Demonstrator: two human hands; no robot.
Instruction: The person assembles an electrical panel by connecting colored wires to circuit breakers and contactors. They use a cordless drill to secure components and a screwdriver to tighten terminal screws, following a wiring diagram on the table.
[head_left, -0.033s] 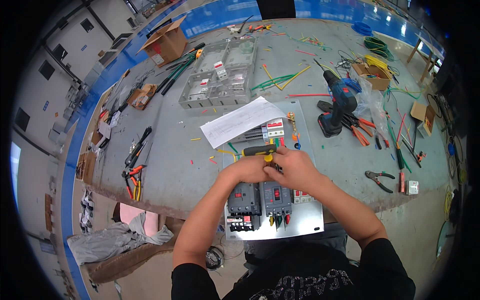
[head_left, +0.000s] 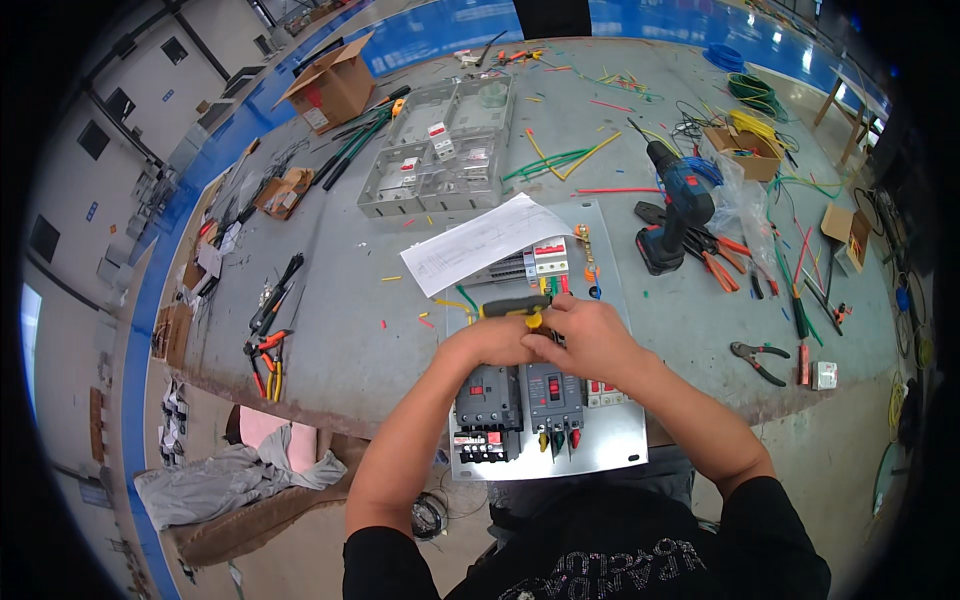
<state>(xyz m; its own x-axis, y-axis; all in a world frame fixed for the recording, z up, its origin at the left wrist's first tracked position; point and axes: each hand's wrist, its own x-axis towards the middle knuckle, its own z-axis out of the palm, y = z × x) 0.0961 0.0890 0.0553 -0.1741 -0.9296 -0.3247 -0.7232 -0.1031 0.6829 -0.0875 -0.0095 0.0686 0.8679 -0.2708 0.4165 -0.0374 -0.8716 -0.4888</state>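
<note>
My left hand (head_left: 500, 338) and my right hand (head_left: 592, 338) meet, closed, above the metal mounting plate (head_left: 610, 440). A dark-handled tool (head_left: 512, 305) lies crosswise at my left hand, which appears to grip it; its working end is hidden. A small yellow piece (head_left: 535, 322) shows between the hands, close to my right thumb; what my right fingers pinch is hidden. Nearer me on the plate are two dark moulded-case breakers, one on the left (head_left: 488, 398) and one on the right (head_left: 553, 392), the right one with yellow, green and red sleeved ends. A white breaker (head_left: 550, 258) sits farther up.
A printed paper sheet (head_left: 485, 245) covers part of the plate's far end. Rightward lie a cordless drill (head_left: 680, 205), orange-handled pliers (head_left: 722, 265) and cutters (head_left: 758, 362). A clear plastic enclosure (head_left: 385, 195) stands farther left. Other hand tools (head_left: 268, 355) lie near the left edge.
The dark handle and the yellow piece have shifted very slightly. Both arms and everything else look the same.
</note>
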